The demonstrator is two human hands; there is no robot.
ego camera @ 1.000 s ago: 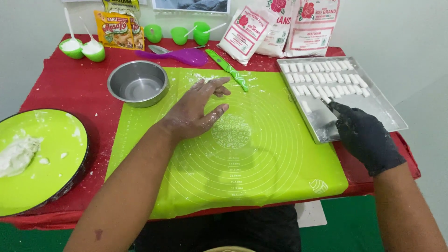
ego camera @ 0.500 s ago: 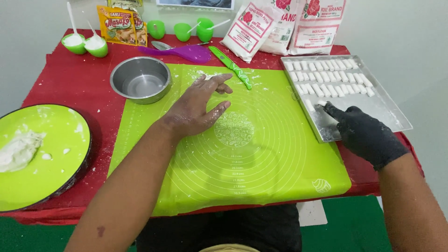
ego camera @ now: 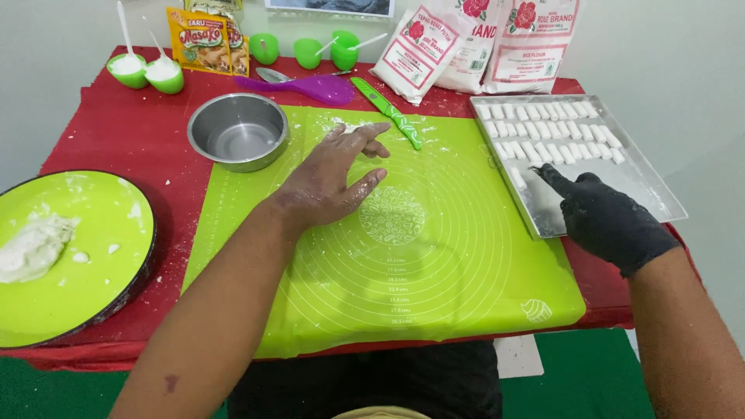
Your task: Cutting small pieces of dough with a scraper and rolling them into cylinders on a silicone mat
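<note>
The gloved right hand (ego camera: 605,221) has slid farther onto the metal tray (ego camera: 660,198), fingertip now by a lone dough piece (ego camera: 518,178) (grasping nothing), while the bare, floury left hand (ego camera: 330,178) stays flat and open on the green mat (ego camera: 434,287).

the green mat (ego camera: 434,271) looks like soft silicone, smooth and faintly glossy, dusted with white flour near its top edge. the left hand (ego camera: 330,182) is bare, its skin matt and powdery with flour. the right hand (ego camera: 609,221) wears a black glove, matt and slightly wrinkled, like thin rubber. the tray (ego camera: 621,190) is dull brushed metal, floured; the dough pieces (ego camera: 547,132) on it look soft and matt. the bowl (ego camera: 238,130) is shiny steel. the tabletop (ego camera: 116,132) is covered in red cloth, matt. the green plate (ego camera: 85,271) looks like glossy plastic. the flour bags (ego camera: 473,43) are glossy plastic film.
</note>
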